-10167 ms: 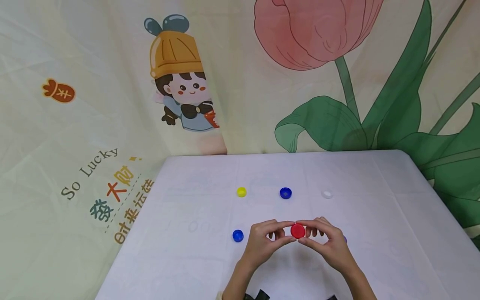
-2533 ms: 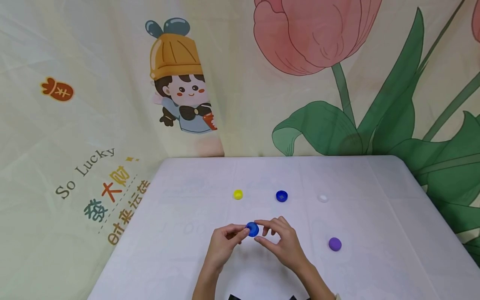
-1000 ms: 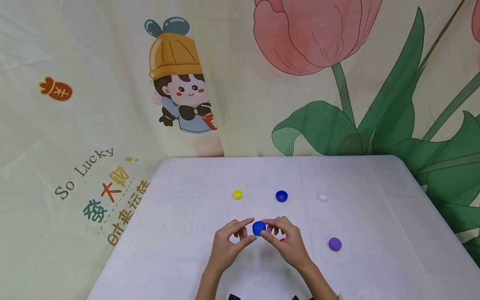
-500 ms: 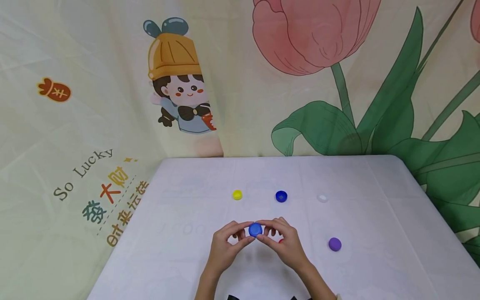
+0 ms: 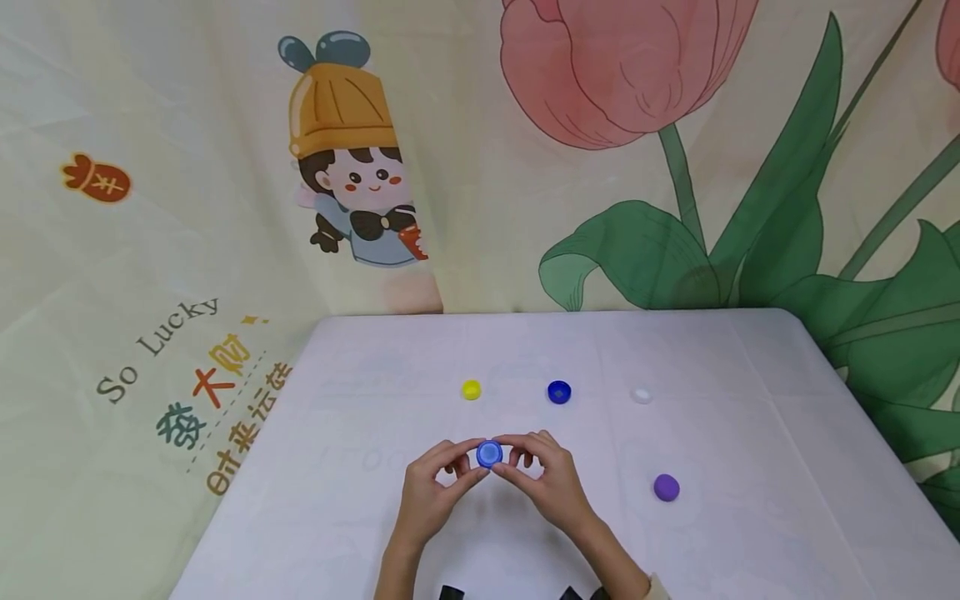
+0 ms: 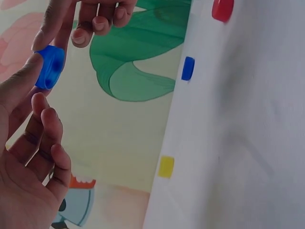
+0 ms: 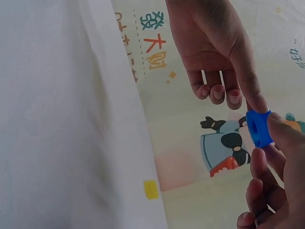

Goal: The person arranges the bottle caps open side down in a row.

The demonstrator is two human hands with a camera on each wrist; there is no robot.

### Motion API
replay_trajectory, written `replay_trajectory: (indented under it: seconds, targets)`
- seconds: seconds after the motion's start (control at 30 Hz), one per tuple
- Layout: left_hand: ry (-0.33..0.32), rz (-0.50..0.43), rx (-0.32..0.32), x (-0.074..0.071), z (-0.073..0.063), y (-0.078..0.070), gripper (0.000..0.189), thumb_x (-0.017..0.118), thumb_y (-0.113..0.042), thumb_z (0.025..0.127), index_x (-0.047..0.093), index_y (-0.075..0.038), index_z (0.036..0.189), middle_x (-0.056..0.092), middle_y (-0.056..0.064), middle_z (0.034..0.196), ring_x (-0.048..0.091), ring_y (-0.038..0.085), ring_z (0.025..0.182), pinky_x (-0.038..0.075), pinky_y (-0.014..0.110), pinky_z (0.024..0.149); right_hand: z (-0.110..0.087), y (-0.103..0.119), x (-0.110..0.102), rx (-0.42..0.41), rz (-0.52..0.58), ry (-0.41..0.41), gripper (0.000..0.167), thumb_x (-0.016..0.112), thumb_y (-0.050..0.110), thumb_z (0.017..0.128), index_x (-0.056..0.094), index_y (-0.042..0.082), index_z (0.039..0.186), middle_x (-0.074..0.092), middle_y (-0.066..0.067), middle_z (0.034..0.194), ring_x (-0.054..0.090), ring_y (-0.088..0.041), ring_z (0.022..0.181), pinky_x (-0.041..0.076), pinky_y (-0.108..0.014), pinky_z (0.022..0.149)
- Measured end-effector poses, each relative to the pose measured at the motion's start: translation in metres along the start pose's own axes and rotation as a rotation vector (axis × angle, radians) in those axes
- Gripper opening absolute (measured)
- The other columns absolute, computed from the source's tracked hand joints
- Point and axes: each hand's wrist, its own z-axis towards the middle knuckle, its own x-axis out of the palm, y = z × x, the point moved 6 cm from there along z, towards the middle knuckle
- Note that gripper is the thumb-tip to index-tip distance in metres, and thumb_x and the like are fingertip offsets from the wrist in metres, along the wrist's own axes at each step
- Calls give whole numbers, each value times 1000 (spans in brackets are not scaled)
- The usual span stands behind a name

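Note:
A small blue bottle cap [image 5: 489, 454] is held up above the table, its hollow side facing away in the head view. My left hand [image 5: 431, 497] pinches its left edge between thumb and index finger. From the other side my right hand [image 5: 553, 487] pinches the same blue cap with thumb and index finger. Both wrist views show the cap's open ring between the fingertips. In the left wrist view a red cap [image 6: 222, 9] lies on the table; the right hand seems to hide it from the head camera.
Across the white table [image 5: 375, 358] a yellow cap [image 5: 471, 390], a dark blue cap [image 5: 559, 392] and a clear cap [image 5: 642, 395] lie in a back row. A purple cap [image 5: 667, 487] sits to the right of my hands. A printed curtain [image 5: 480, 167] hangs behind.
Ten seconds ago both hands held the red cap, and the blue cap lay on the table at left. Recently the blue cap has been turned between the fingers and shifted slightly left.

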Motion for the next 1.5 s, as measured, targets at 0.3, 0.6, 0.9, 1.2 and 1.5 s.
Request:
replay_trajectory:
  seconds: [0.3,0.6,0.9,1.2,1.5]
  targets:
    - [-31,91,-58,-13,-12,39,34,80,1,66,70,-5,98,51,-5,65,50,16,59,43,25,56,5,-4,28,62,-25,21,32,71,36,79,67,21,107,52,15,72,49,-19,72,44,-30,60]
    - [27,163,-178,-21,-27,79,30,81,-9,69,72,-14,97,50,-13,66,51,9,61,45,27,57,2,-19,57,78,-127,81,31,70,36,80,68,16,104,51,14,68,46,-11,67,38,-19,57]
    - [146,187,-376,-12,-40,108,27,80,-10,70,72,-13,95,51,-12,64,48,6,59,42,22,54,-8,-42,71,152,-124,158,24,72,29,80,69,16,101,51,13,66,44,-8,63,34,-17,56]
    - [200,220,-421,-7,-46,117,27,80,-11,69,72,-12,95,49,-9,62,44,5,54,38,21,49,-12,-53,77,171,-154,190,24,73,27,79,69,15,100,50,15,65,43,-8,61,32,-16,54]
    - [238,269,-431,-4,-48,123,29,79,-15,71,71,-10,98,48,-9,62,42,4,54,37,20,50,-13,-61,81,167,-226,234,27,73,28,79,69,14,101,49,16,65,40,-4,62,32,-17,56]
